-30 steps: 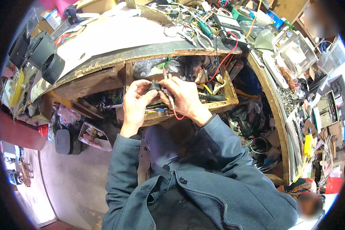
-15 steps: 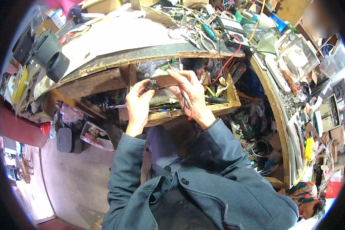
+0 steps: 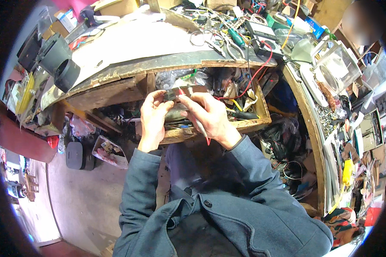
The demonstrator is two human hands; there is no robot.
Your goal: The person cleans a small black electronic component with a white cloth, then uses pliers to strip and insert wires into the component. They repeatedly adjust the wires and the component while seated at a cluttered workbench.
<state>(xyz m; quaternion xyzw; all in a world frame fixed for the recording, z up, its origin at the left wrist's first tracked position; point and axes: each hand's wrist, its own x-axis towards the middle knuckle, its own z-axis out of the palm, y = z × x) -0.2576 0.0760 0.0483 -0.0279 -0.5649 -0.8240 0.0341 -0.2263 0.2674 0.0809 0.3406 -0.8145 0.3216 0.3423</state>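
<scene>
Between the thumb and fingers of my left hand (image 3: 152, 122) is a small dark block-shaped part (image 3: 170, 95). My right hand (image 3: 214, 116) grips a slim test probe (image 3: 200, 127), its red end pointing at the dark part. Whether the tip touches the part is too small to tell. A red lead (image 3: 257, 73) runs from the analog multimeter (image 3: 263, 35) on the bench down toward the drawer behind my right hand. Both hands are above an open wooden drawer (image 3: 248, 123) filled with plastic bags, tools and loose bits.
Pliers (image 3: 232, 48), a green-handled tool (image 3: 236, 37) and tangled wires crowd the bench top. A white sheet (image 3: 128, 43) covers its left part. A clear plastic container (image 3: 339, 68) stands to the right. On the floor at left are a black case (image 3: 75, 155) and an open box (image 3: 110, 152).
My right hand has turned and come closer to my left, bringing the probe's red end near the dark part. The left hand keeps its hold, almost in place.
</scene>
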